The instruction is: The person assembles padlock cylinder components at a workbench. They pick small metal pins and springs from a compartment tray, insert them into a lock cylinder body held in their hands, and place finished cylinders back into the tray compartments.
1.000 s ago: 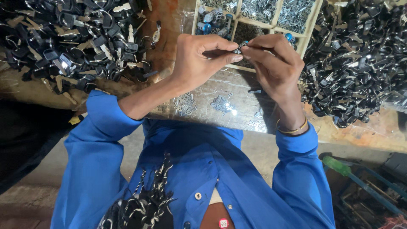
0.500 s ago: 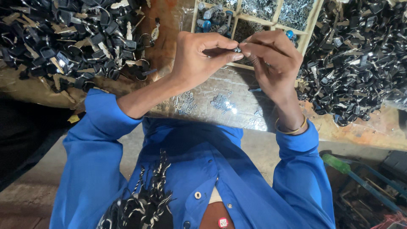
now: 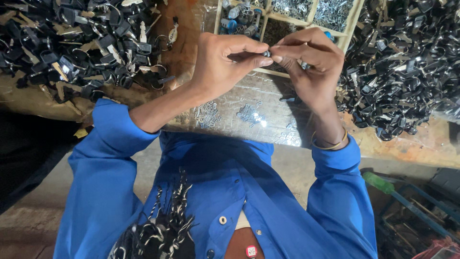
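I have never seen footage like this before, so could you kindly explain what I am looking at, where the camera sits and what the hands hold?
There is no machine here. One camera worn on the person's head looks down at their two bare hands and blue shirt sleeves. The left hand and the right hand meet fingertip to fingertip, pinching a small dark metal part between them; it is too small to identify. Below lies a worn wooden workbench under a clear plastic sheet strewn with tiny silver metal pieces. Heaps of black-headed keys lie at the left and the right, and a wooden compartment tray sits behind the hands.
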### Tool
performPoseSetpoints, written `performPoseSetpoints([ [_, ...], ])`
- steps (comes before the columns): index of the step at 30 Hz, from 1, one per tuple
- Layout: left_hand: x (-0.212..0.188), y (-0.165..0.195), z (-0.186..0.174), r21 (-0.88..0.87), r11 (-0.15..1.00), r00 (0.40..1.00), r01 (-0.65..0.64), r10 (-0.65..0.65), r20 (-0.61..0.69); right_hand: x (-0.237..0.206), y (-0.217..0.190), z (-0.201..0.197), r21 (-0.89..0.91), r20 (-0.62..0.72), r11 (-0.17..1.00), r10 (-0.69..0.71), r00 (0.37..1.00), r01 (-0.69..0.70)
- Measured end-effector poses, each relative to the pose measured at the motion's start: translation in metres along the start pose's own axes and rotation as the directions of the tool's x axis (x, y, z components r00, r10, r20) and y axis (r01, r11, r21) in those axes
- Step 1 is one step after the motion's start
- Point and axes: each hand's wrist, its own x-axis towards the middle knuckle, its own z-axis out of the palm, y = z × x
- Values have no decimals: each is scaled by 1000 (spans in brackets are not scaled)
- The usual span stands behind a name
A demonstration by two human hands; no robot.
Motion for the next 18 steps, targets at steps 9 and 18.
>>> performPoseSetpoints([
  [9,0,1,0,10,1000,1000,-23,23,17,-4,10,-2,153,67,986,56,996,-66],
  [18,-2,1,-3,-31,1000,1000,-3,3,-2,4,0,-8,407,100,804,432,896,-433],
])
